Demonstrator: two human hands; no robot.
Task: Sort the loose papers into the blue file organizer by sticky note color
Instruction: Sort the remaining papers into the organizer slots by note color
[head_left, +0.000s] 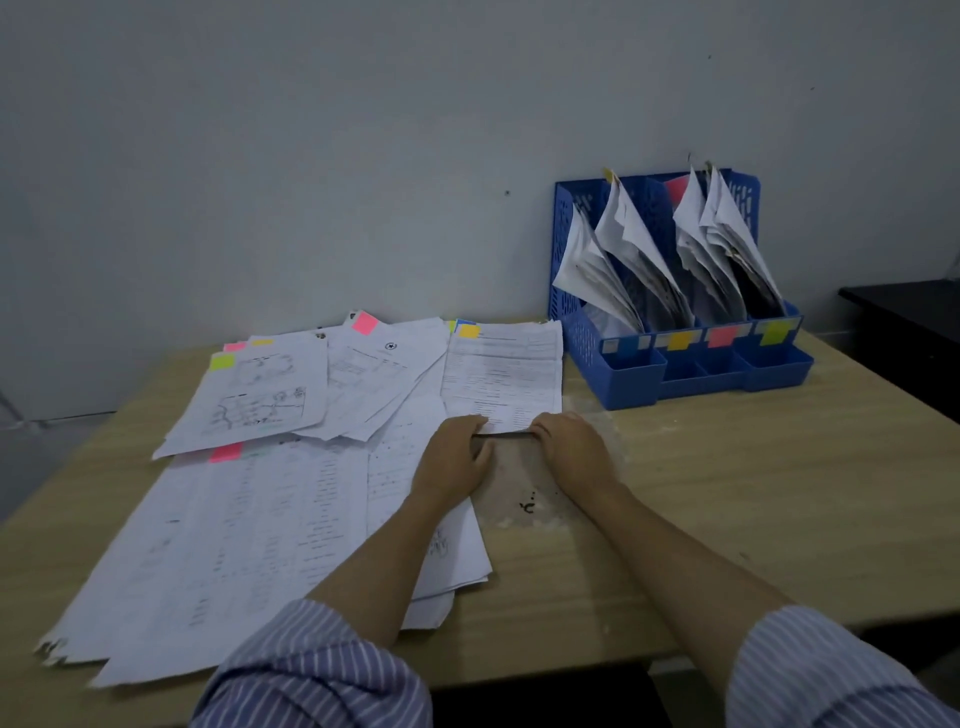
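Note:
A printed sheet with an orange-yellow sticky note (503, 371) lies at the right of the paper spread. Both hands pinch its near edge, which is lifted a little off the table: my left hand (451, 457) at the left corner, my right hand (571, 449) at the right corner. More loose papers (249, 509) with pink, green and yellow notes cover the table's left half. The blue file organizer (675, 358) stands at the back right against the wall. Its slots hold several upright papers, and its front carries blue, yellow, pink and green labels.
The wooden table (753, 493) shows bare, stained wood in front of the organizer. A dark piece of furniture (904, 332) stands beyond the table's right edge. The grey wall runs close behind the papers and organizer.

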